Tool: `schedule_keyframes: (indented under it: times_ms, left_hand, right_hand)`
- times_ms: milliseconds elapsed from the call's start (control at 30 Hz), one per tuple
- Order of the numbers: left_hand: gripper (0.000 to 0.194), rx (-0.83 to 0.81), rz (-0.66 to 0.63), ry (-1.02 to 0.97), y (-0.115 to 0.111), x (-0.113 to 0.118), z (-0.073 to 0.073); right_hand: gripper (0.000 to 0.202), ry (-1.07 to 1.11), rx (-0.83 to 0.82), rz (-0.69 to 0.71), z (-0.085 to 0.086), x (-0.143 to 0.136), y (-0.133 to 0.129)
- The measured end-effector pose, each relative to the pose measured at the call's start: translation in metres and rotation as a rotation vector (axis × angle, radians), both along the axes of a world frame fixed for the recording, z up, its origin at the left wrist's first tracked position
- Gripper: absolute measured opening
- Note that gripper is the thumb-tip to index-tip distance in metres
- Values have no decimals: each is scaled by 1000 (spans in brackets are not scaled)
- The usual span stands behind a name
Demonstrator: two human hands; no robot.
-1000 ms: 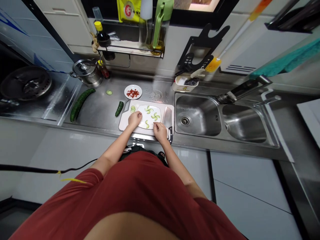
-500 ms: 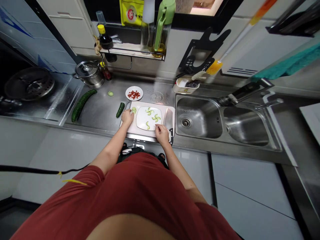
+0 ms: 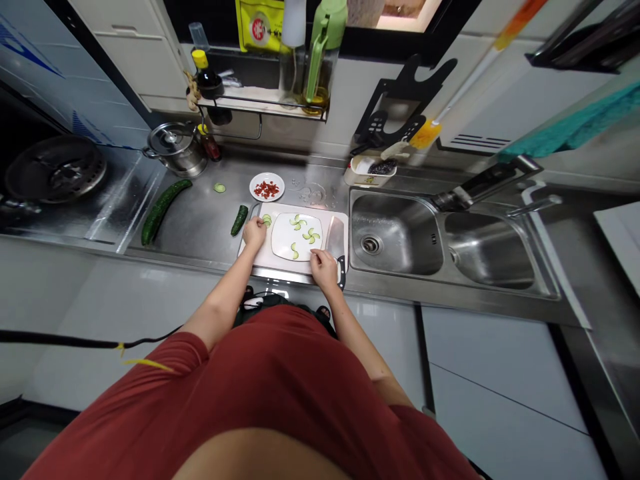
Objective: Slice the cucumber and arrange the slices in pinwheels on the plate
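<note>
A white square plate point(image 3: 285, 243) rests on the pale cutting board point(image 3: 263, 263), bearing thin cucumber slices point(image 3: 311, 236) set out in pinwheel shapes. My left hand point(image 3: 255, 232) is at the board's left side, its fingertips pinched on a cucumber slice point(image 3: 267, 219) from a small pile. Over the plate's near right corner, my right hand point(image 3: 324, 268) has its fingers drawn together; whatever lies between them is too small to make out. A knife point(image 3: 341, 270) with a black handle lies at the board's right edge, partly behind that hand.
Left of the board lie a short cucumber piece point(image 3: 239, 221), a whole cucumber point(image 3: 163, 212) and a loose slice point(image 3: 219, 188). Behind it stands a white dish point(image 3: 255, 194) of chopped red bits. A steel pot point(image 3: 176, 150) is farther back. The double sink point(image 3: 400, 260) adjoins on the right.
The whole view has shifted slightly to the left. My left hand's fingers have edged in on the slice pile; my right hand has stayed by the plate's corner.
</note>
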State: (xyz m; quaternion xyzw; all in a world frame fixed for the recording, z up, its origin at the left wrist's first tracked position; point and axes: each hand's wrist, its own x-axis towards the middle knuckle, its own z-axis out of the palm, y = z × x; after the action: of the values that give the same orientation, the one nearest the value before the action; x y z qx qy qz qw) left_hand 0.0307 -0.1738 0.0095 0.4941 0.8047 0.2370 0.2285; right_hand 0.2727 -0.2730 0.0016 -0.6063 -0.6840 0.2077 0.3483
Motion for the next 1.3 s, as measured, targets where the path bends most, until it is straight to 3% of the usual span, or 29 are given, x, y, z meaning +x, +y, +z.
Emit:
schedule_keyframes:
  times_ms: [167, 300, 500, 733, 967, 1300]
  left_hand:
    - [23, 109, 100, -456, 6, 3, 11]
    - [22, 184, 56, -727, 4, 11, 41]
    - [30, 204, -96, -885, -8, 25, 91]
    - [34, 250, -295, -992, -24, 39, 127]
    - [37, 271, -421, -983, -34, 45, 144]
    - [39, 257, -456, -979, -39, 51, 154]
  right_hand:
    - [30, 42, -3, -7, 4, -1, 2]
    - [29, 114, 24, -15, 15, -6, 7]
    - [25, 277, 71, -31, 56, -17, 26]
    - [25, 490, 115, -10, 108, -24, 47]
    - [25, 543, 108, 76, 136, -27, 48]
    - [25, 564, 89, 131, 144, -32, 48]
